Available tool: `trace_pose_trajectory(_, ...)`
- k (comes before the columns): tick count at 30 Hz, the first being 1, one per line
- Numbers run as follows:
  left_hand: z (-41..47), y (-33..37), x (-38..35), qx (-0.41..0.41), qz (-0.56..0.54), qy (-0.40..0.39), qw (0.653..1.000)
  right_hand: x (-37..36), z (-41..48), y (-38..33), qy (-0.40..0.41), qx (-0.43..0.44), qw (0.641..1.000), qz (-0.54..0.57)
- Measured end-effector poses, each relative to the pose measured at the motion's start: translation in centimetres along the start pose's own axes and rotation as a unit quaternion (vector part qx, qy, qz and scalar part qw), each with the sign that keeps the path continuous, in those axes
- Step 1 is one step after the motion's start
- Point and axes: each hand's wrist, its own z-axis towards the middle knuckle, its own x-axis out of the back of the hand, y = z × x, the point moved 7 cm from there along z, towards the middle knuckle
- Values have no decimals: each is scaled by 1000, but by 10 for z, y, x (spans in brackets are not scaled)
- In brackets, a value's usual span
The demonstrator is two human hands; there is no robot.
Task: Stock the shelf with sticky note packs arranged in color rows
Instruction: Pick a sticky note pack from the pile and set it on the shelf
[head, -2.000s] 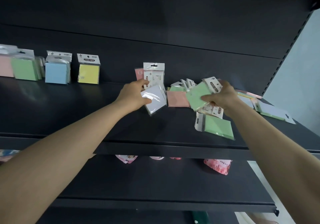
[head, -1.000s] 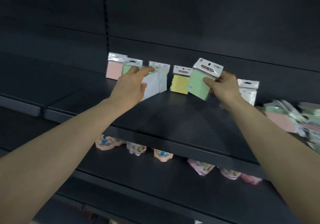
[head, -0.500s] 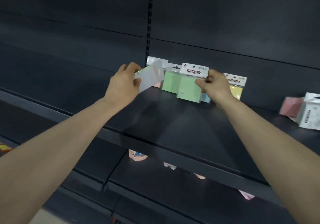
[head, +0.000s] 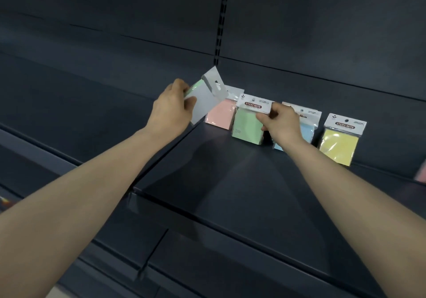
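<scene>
Packs stand in a row at the back of the dark shelf [head: 230,177], against the back panel [head: 322,44]: pink pack [head: 221,115] at the left, then green pack [head: 246,124], blue pack [head: 307,129] and yellow pack [head: 338,145], the yellow a little apart from the blue. The right hand [head: 282,124] pinches the green pack at its right edge, just under the white header card, thumb in front and fingers [head: 274,108] curled round it; the pack's lower edge appears to sit on the shelf, and the hand hides part of the blue pack. The left hand [head: 170,110] grips a grey-backed pack [head: 205,99] in the air left of the row, tilted with its header toward the upper right, back to the camera, a green edge showing along its upper left side. The thumb lies across the back and the fingers wrap the far edge. A blurred pink shape [head: 421,173] shows at the far right.
</scene>
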Motion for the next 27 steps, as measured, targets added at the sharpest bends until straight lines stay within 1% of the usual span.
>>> trace_pose_trajectory(5,12,-7,-7,-21,-12,-16,1000,1,4,0,74,32,992,-99)
trace_pose_trajectory(8,17,-11,-10,-35,-22,-30,999,0,1,-5,105,51,986,-115)
trace_pose_trajectory(12,20,-13,-11,-58,-29,-37,997,-4,-2,-12,131,63,978,-152)
trace_pose_trajectory(16,23,-17,-11,-67,-40,-38,996,-4,-4,-14,133,86,970,-184)
trace_pose_trajectory(19,26,-16,-11,-86,-52,-26,995,7,-4,-17,159,102,959,-211)
trace_pose_trajectory(21,28,-15,-10,-96,-58,-15,994,17,-3,-22,166,93,955,-228)
trace_pose_trajectory(23,29,-10,-7,-123,-61,1,991,27,-4,-31,168,69,960,-214)
trace_pose_trajectory(25,26,3,-3,-188,-50,31,980,30,-7,-40,145,19,975,-166)
trace_pose_trajectory(27,22,19,-1,-256,-29,49,965,25,-9,-49,89,-51,992,-73)
